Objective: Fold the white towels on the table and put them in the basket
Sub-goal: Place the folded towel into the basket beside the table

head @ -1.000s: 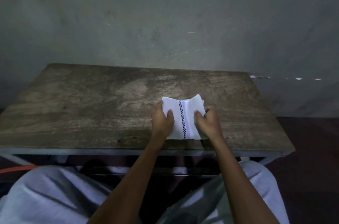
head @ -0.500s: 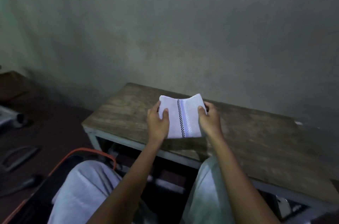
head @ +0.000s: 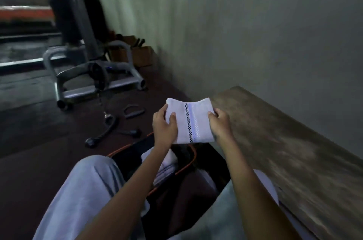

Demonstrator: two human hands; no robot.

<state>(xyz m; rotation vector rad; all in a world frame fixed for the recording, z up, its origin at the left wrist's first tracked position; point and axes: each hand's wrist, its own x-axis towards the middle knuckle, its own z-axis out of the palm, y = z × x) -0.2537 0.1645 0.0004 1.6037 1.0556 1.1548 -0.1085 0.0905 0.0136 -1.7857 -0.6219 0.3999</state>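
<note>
A folded white towel (head: 193, 120) with a black checked stripe and a pale blue band hangs in the air, left of the wooden table (head: 284, 141). My left hand (head: 164, 127) grips its left edge, thumb on top. My right hand (head: 221, 125) grips its right edge the same way. Below the towel, on the floor between my knees, stands a dark basket with an orange rim (head: 184, 168). A folded white towel (head: 166, 167) lies inside it, partly hidden by my left forearm.
A grey metal exercise machine frame (head: 94, 74) stands on the dark floor at the left. A cable, a handle (head: 134, 111) and a dark bar lie on the floor near it. A plain wall runs behind the table. Brown boxes (head: 141, 55) sit by the wall.
Both hands have lifted the folded towel off the table and carried it left, past the table's edge, to a spot above the basket. My view has swung left with it.
</note>
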